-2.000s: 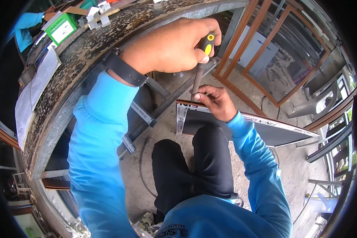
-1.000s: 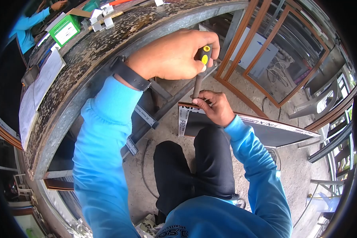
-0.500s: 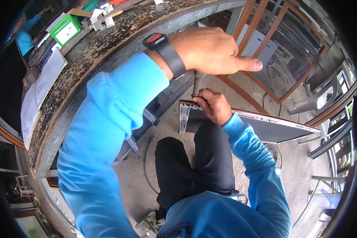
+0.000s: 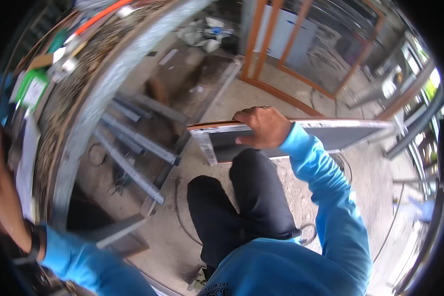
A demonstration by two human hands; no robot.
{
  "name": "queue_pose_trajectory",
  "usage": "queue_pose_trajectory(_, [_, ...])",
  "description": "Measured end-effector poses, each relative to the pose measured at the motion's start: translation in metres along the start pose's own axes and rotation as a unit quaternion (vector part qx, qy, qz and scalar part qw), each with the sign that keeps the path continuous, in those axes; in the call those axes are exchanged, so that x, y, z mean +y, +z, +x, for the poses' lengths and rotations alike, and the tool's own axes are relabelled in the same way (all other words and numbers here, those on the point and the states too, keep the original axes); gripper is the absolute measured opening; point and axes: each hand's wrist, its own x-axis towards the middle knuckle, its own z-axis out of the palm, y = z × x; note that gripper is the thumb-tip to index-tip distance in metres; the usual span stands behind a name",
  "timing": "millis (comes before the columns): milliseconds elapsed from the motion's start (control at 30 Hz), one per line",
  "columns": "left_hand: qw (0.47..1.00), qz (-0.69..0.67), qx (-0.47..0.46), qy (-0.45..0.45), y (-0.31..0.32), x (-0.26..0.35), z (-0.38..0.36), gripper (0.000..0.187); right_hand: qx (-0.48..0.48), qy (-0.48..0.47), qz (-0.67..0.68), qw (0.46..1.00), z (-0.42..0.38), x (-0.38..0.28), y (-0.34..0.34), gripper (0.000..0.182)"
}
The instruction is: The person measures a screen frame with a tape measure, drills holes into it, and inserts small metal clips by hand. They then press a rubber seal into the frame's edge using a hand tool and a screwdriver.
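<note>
A dark panel in a brown frame (image 4: 350,133), with printed white tape along its edges, leans upright by my knees. My right hand (image 4: 266,127) grips its top edge near the left corner, fingers over the rim and thumb against the dark face. Far to the left, my left hand (image 4: 5,192) is stretched out beside the workbench's papers (image 4: 28,167), at the edge of view and partly in shadow. Its fingers look extended and I see nothing in them. The grey rod-like tool seen earlier is out of sight.
A worn workbench (image 4: 79,98) runs along the left, with a green box (image 4: 32,89) on top. Several metal profiles (image 4: 133,172) lie below it. Brown-framed glass panels (image 4: 306,54) stand at the back right. A cable (image 4: 180,217) curves across the floor.
My left hand has swung from above the panel's corner to the far left by the bench. My right hand has moved from the upright rod onto the panel's edge. The view has shifted.
</note>
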Motion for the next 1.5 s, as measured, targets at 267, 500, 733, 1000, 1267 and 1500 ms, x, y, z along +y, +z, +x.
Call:
queue_pose_trajectory(267, [0.844, 0.522, -0.085, 0.089, -0.07, -0.164, -0.035, 0.073, 0.019, 0.021, -0.099, 0.995, -0.023, 0.064, 0.001, 0.047])
queue_pose_trajectory(500, [0.983, -0.033, -0.033, -0.18, 0.081, 0.086, -0.037, 0.025, 0.186, 0.041, -0.121, 0.974, -0.079, 0.061, -0.195, 0.058])
queue_pose_trajectory(733, [0.887, -0.274, -0.299, -0.221, 0.186, 0.137, 0.007, 0.075, 0.295, 0.143, -0.083, 0.941, -0.164, 0.005, -0.493, 0.06])
queue_pose_trajectory(1000, [0.699, -0.529, -0.428, -0.221, 0.269, 0.249, 0.037, 0.099, 0.442, 0.214, -0.134, 0.861, -0.276, -0.062, -0.619, 0.059])
queue_pose_trajectory(1267, [0.677, -0.474, -0.542, -0.156, 0.346, 0.279, 0.106, 0.092, 0.682, 0.253, -0.028, 0.686, -0.339, -0.123, -0.69, 0.056])
queue_pose_trajectory(1500, [0.76, -0.435, -0.47, -0.108, 0.175, 0.25, 0.162, 0.035, 0.668, 0.479, 0.166, 0.545, -0.426, 0.023, -0.554, 0.076])
